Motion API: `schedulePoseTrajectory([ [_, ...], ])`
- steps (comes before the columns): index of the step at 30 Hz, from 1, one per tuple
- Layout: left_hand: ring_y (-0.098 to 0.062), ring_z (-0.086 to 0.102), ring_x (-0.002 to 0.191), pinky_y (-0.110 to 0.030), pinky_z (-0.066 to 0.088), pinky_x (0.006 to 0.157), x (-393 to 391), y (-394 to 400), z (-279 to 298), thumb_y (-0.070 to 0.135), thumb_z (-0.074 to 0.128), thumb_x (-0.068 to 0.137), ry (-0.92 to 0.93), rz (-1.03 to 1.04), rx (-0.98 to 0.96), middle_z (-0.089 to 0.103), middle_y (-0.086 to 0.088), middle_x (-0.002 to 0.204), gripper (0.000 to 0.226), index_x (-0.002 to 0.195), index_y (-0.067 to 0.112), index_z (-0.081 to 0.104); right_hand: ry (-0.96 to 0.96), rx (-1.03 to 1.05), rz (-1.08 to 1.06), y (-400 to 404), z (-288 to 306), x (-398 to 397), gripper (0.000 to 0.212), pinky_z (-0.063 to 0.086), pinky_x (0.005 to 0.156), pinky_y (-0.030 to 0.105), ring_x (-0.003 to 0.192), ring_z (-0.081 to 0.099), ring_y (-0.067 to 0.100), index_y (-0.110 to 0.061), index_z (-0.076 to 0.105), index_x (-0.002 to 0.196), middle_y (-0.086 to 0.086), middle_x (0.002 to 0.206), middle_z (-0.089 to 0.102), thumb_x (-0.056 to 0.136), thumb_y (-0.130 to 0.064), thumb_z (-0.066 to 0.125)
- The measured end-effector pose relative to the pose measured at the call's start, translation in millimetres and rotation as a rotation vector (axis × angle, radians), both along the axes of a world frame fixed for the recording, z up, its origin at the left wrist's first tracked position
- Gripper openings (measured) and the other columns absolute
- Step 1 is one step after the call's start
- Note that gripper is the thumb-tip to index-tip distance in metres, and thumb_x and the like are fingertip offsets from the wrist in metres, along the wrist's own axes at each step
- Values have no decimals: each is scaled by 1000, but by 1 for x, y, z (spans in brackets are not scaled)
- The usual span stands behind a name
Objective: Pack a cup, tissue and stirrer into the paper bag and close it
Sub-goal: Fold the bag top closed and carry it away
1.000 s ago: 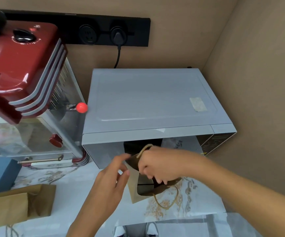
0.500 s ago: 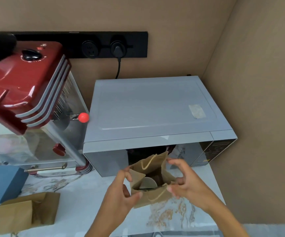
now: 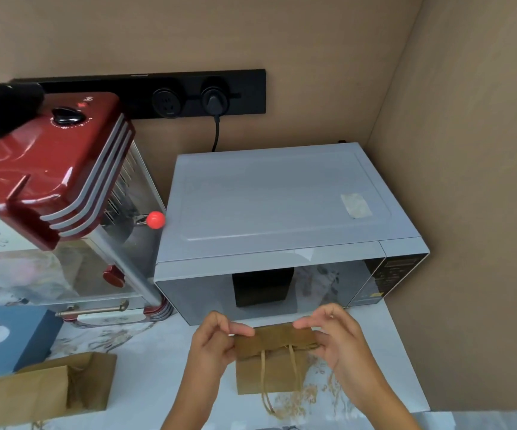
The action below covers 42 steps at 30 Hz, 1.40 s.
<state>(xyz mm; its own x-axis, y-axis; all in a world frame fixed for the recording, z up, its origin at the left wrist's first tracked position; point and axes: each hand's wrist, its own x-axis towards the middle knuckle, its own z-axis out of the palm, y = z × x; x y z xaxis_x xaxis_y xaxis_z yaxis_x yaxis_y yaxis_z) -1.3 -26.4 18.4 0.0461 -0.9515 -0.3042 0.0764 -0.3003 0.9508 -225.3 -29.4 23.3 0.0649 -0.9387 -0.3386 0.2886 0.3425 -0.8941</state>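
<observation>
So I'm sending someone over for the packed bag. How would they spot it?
Find the grey microwave in the corner. On the counter right in front of its door stands a small brown paper bag. Unlike the other brown bags lying far left, its top is folded over and pinched by both hands.
</observation>
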Motion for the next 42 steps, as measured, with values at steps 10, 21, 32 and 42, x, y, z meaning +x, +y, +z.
schedulePoseTrajectory([
  [10,1,55,69,-11,48,63,-16,4,-12,-1,83,67,-531,-182,-93,58,14,99,50,97,35,65,920,-155,221,9,-30,23,57,44,69,10,96,47,-8,-37,48,129,-35,111,23,79,-21,70],
  [21,-12,56,62,-19,46,59,-12,0,-37,23,83,72,-502,-140,-26,66,13,76,12,67,28,73,640,17,-70,21,-37,11,23,38,47,7,44,46,0,-24,66,64,-18,44,56,79,-8,73],
  [32,-4,43,51,-22,39,55,-54,49,-29,13,86,66,-415,-261,-121,51,-3,64,18,57,14,70,599,-37,-143,77,-38,-44,17,34,48,10,47,37,6,-9,67,63,-12,46,46,78,-5,73],
  [42,-3,44,51,-13,28,51,-191,138,-28,27,91,61,-395,-199,-127,40,3,60,34,43,23,62,605,-40,62,138,-32,-194,10,32,56,23,55,39,11,4,70,66,-4,54,49,72,3,77],
])
